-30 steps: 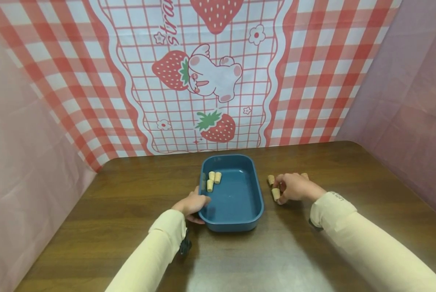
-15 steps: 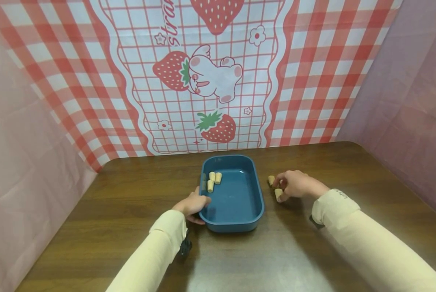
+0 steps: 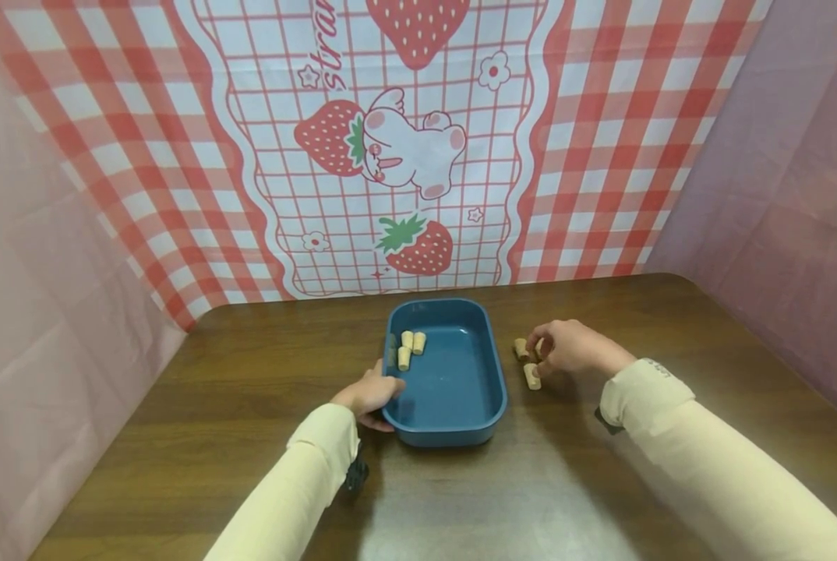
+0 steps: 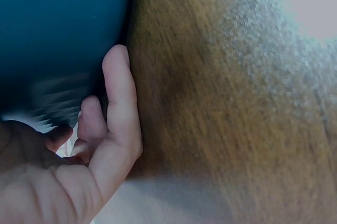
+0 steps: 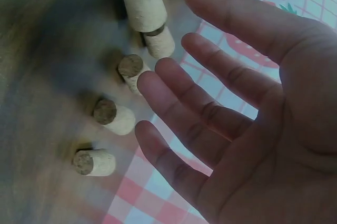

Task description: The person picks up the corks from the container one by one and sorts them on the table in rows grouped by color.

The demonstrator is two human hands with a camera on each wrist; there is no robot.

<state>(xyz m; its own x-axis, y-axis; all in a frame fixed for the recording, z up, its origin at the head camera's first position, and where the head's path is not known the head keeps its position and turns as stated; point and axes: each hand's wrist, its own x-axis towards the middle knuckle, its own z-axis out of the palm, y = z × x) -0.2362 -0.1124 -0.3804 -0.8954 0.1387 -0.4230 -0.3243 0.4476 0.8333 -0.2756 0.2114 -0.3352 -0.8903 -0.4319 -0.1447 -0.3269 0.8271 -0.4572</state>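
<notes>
My left hand (image 3: 371,391) grips the left wall of a blue rectangular tray (image 3: 449,437), its thumb over the rim. In the left wrist view, its fingers (image 4: 122,95) lie along the tray's outside wall, low by the table. Three tapered corks (image 3: 404,358) stand or lie in the tray's left part. Right of the tray, my right hand (image 3: 571,347) hovers over more corks, fingers spread and slightly bent. The right wrist view shows a nearest cork (image 5: 143,2) and several others, such as an end cork (image 5: 95,162), in a row apart from the fingers.
A brown wooden table (image 3: 250,436) carries everything. Behind it hangs a red-and-white strawberry-print cloth (image 3: 418,156), close to the tray's far end. Plain pinkish cloths (image 3: 776,195) close off both sides.
My right hand has risen slightly and drawn away from the nearest cork, which has shifted a little and now shows more fully. My left hand and the tray have stayed put.
</notes>
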